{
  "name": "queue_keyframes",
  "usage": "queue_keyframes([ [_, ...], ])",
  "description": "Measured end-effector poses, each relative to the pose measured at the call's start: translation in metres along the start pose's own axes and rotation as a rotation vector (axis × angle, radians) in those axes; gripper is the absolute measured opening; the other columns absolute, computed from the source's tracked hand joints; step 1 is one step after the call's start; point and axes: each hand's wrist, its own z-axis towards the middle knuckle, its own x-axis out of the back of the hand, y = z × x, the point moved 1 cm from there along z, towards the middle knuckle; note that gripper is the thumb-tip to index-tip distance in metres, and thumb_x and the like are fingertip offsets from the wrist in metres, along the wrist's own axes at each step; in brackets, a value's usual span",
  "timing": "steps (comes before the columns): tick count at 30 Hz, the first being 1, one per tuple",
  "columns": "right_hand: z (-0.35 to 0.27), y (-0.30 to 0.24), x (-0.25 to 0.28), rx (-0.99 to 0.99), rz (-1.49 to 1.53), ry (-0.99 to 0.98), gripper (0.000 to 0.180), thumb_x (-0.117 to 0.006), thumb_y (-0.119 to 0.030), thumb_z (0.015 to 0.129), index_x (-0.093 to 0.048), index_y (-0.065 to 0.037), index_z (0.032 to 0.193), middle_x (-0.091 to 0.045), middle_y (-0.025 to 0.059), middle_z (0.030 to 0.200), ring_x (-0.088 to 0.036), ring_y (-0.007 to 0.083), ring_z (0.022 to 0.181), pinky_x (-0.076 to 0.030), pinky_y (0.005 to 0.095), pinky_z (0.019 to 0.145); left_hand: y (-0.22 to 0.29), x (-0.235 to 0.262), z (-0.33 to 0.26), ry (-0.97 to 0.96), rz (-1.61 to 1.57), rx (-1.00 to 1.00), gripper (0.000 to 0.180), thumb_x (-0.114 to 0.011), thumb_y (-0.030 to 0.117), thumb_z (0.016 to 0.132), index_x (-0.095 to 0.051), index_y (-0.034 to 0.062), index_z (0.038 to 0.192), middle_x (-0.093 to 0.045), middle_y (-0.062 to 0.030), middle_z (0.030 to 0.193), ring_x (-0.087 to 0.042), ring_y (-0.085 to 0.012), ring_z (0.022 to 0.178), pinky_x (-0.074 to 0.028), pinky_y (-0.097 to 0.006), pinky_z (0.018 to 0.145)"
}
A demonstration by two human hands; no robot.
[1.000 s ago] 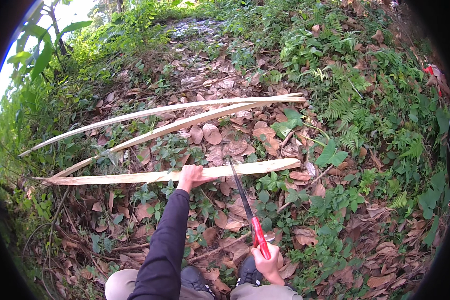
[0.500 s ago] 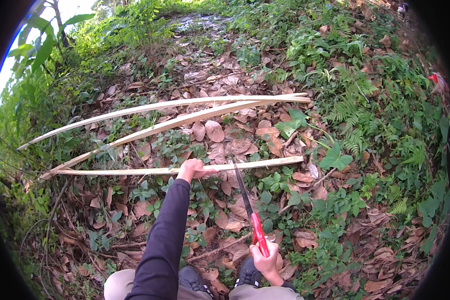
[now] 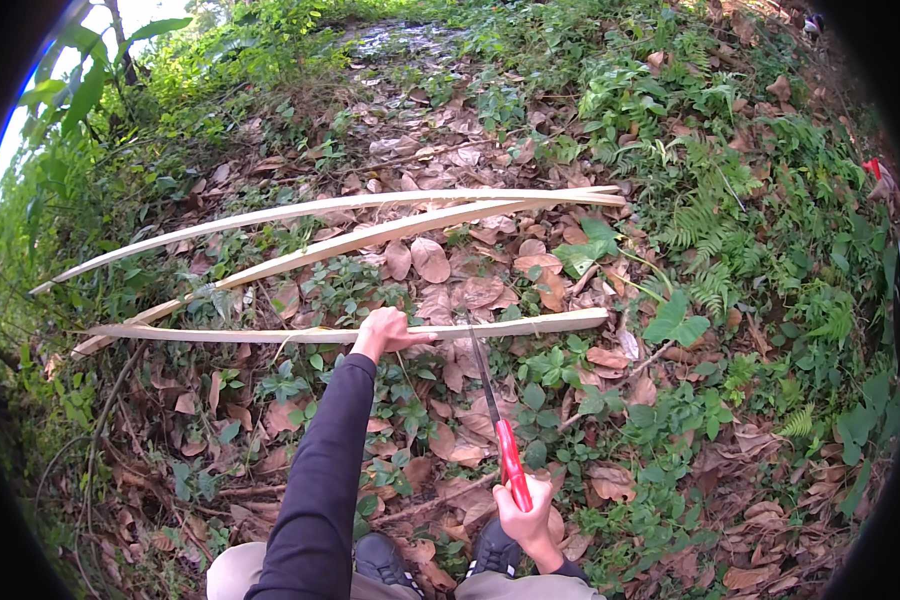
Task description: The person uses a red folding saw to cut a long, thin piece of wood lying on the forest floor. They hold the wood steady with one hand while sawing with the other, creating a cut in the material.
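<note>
My left hand [image 3: 383,332] is wrapped round the middle of a long pale wooden strip [image 3: 230,336] that lies crosswise before me. Closed on the red handle of a hand saw [image 3: 511,462], my right hand [image 3: 527,520] is low and close to my body. The dark, narrow saw blade points away from me and crosses the strip just right of my left hand. Whether the teeth have cut into the wood is too small to tell. Beyond it lie two more pale strips, a far one [image 3: 270,211] and a slanting middle one [image 3: 340,243], meeting at their right ends.
Dry brown leaves [image 3: 430,260] and low green plants cover the ground. Broad green leaves [image 3: 674,318] grow near the held strip's right end, and ferns [image 3: 715,285] stand further right. My shoes [image 3: 385,562] are planted below the strip. A small red thing [image 3: 873,168] shows at the far right.
The held strip's left end has shifted up and left across the slanting strip, showing a wider face. The saw's handle has moved slightly away from me and left. My left hand keeps its grip.
</note>
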Motion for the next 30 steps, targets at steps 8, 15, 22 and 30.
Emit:
queue_keyframes([
  [8,-0.012,0.023,0.009,-0.162,0.119,0.043,0.022,-0.068,-0.002,0.077,-0.053,-0.001,0.061,-0.052,0.0033,0.05,-0.049,0.0106,0.044,-0.037,0.0296,0.045,-0.007,-0.005,0.01,0.01,-0.018,-0.048,0.098,-0.046,0.092,0.074,-0.074,-0.0018,0.073,-0.069,-0.0243,0.073,-0.07,-0.0407,0.077,-0.057,-0.046,0.077],
  [15,-0.001,-0.007,-0.002,-0.003,0.018,0.008,0.025,-0.069,-0.008,0.078,-0.052,-0.003,0.061,-0.047,0.0043,0.049,-0.044,0.0121,0.043,-0.034,0.0326,0.045,-0.011,-0.005,0.017,0.02,-0.015,-0.027,0.092,-0.042,0.089,0.079,-0.074,0.0032,0.069,-0.069,-0.0222,0.072,-0.07,-0.0387,0.077,-0.056,-0.046,0.076],
  [22,-0.016,0.007,0.012,-0.147,0.125,0.025,0.024,-0.066,0.001,0.08,-0.052,-0.003,0.06,-0.052,0.0004,0.05,-0.048,0.0079,0.044,-0.035,0.027,0.043,-0.002,-0.005,0.016,-0.015,0.114,-0.117,0.082,-0.043,0.084,0.083,-0.077,0.0096,0.083,-0.072,-0.0169,0.076,-0.072,-0.0334,0.079,-0.057,-0.044,0.072],
  [30,-0.018,0.012,0.006,-0.215,0.186,0.043,0.024,-0.069,-0.005,0.079,-0.052,-0.002,0.062,-0.048,0.001,0.052,-0.044,0.0084,0.048,-0.033,0.0307,0.046,0.012,-0.014,0.008,0.207,0.064,-0.057,0.062,-0.047,0.073,0.091,-0.075,0.0193,0.104,-0.072,-0.0146,0.078,-0.072,-0.0321,0.075,-0.056,-0.045,0.069],
])
